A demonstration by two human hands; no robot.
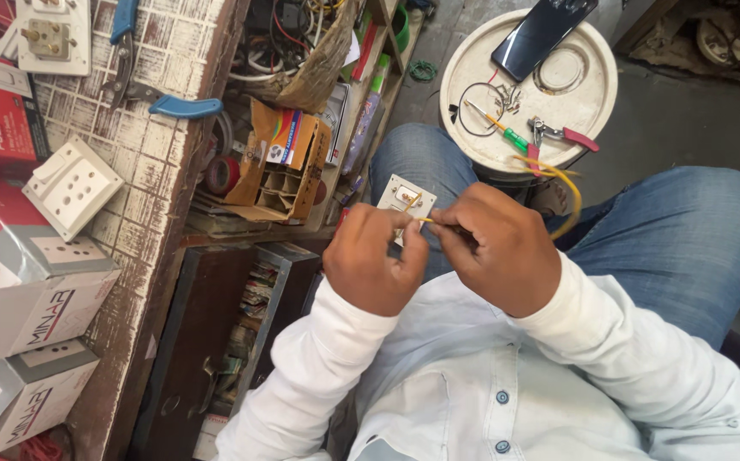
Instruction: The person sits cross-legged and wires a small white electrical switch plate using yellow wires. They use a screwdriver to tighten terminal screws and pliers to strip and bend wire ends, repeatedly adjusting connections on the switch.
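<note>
Over our lap, our left hand [376,259] grips the small white square socket plate [407,198] while our right hand [494,248] pinches the thin yellow wire [568,189] at its back. The wire could slip from the terminal if our pinch loosens. The round white bucket lid [594,85] holding red-handled pliers [563,133] sits near, crowding the wire's loop.

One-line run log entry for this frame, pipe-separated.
left hand: holds white switch plate | right hand: pinches yellow wire at plate | nearby: round white lid with phone, pliers
</note>
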